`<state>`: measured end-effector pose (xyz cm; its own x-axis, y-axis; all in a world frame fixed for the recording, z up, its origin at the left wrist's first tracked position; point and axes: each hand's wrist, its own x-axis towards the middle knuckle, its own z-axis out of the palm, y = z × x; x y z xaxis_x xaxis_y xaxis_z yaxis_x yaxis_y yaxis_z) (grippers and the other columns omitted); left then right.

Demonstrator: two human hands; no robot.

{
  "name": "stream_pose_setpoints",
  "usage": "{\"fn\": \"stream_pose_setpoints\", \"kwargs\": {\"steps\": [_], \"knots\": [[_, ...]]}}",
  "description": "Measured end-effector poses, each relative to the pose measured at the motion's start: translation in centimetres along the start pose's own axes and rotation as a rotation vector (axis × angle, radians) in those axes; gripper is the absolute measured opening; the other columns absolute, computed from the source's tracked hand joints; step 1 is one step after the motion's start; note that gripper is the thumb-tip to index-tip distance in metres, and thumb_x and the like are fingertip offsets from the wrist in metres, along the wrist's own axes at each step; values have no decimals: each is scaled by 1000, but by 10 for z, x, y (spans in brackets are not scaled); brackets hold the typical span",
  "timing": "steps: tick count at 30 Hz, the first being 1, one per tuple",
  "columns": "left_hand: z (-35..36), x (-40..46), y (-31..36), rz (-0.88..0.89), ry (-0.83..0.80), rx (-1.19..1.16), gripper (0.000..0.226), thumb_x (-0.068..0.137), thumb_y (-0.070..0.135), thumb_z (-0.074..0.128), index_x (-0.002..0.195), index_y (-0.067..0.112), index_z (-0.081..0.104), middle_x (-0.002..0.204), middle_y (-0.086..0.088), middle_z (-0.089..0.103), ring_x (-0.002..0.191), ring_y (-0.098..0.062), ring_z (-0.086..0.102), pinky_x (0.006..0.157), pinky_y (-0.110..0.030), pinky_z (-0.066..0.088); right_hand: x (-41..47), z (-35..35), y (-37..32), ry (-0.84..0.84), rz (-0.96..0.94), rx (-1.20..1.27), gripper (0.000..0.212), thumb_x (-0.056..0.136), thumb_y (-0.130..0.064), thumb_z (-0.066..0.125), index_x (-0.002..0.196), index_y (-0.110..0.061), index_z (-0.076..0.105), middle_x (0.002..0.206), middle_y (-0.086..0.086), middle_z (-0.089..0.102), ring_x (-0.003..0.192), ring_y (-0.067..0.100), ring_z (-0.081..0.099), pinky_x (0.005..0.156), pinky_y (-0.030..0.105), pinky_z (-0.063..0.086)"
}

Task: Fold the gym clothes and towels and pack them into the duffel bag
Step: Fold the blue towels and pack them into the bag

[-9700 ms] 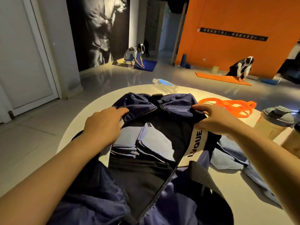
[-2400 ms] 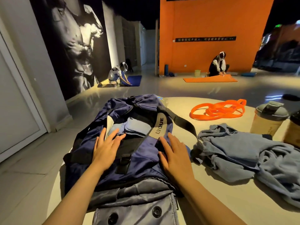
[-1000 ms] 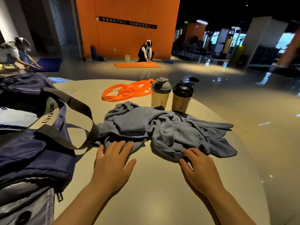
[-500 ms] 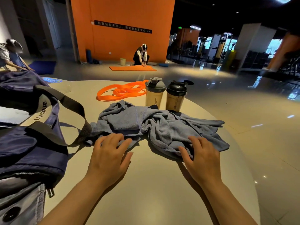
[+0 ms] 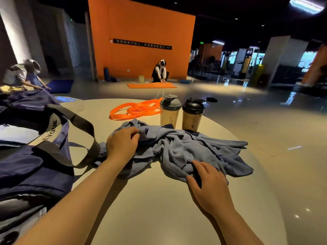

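Both hands have left the duffel bag [image 5: 33,161], which they were pressing flat a couple of seconds ago, and have come onto the crumpled blue-grey towels [image 5: 178,149] in the middle of the frame. Half a second back they lay at the heap's near edge; now the left hand [image 5: 122,145] has reached further up onto the left part of the pile, fingers curled into the cloth as if gathering it. The right hand [image 5: 208,181] sits at the lower right edge, thumb and fingers pinching a fold.

That points to the next item being taken up for folding (some clothes already lie inside the bag at left, its top open). The bag's strap [image 5: 85,138] lies looped just beside the towels. Behind the heap stand two shaker bottles [image 5: 181,113], the nearer cloth touching their bases, with an orange resistance band [image 5: 136,110] on the table [image 5: 159,209] beyond.
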<state>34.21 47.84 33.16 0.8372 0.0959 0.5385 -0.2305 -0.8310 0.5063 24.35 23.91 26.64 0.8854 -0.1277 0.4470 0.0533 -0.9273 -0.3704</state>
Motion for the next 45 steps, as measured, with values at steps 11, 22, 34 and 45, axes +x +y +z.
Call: {"fn": "stream_pose_setpoints", "kwargs": {"steps": [11,22,34,45], "knots": [[-124,-17,45,407,266,-386,17,89,23,61,101,15,71,89,8,65,79,-4,61,71,-14,49,0,-9,0,44,38,138,52,92,-42,53,140,-22,45,135,3,53,124,24,47,101,43,40],[-79,-156,-45,677,-237,135,42,83,33,56,125,31,51,79,12,66,60,-3,58,58,-10,40,-4,-8,0,101,-60,17,52,86,-29,68,133,-15,53,127,11,59,116,32,53,96,53,43],[-70,-156,-52,782,54,217,36,85,29,60,120,25,54,110,-6,60,92,-23,60,65,-31,55,-19,1,-36,238,-479,-50,28,78,-27,64,104,-19,69,106,6,64,94,28,60,79,43,46],[-90,-134,-79,545,164,-3,50,98,48,37,90,14,72,92,-2,69,81,-18,65,65,-35,55,-46,21,-114,88,-548,162,37,92,-52,43,118,-29,56,116,-1,59,106,19,55,90,34,43]]}}
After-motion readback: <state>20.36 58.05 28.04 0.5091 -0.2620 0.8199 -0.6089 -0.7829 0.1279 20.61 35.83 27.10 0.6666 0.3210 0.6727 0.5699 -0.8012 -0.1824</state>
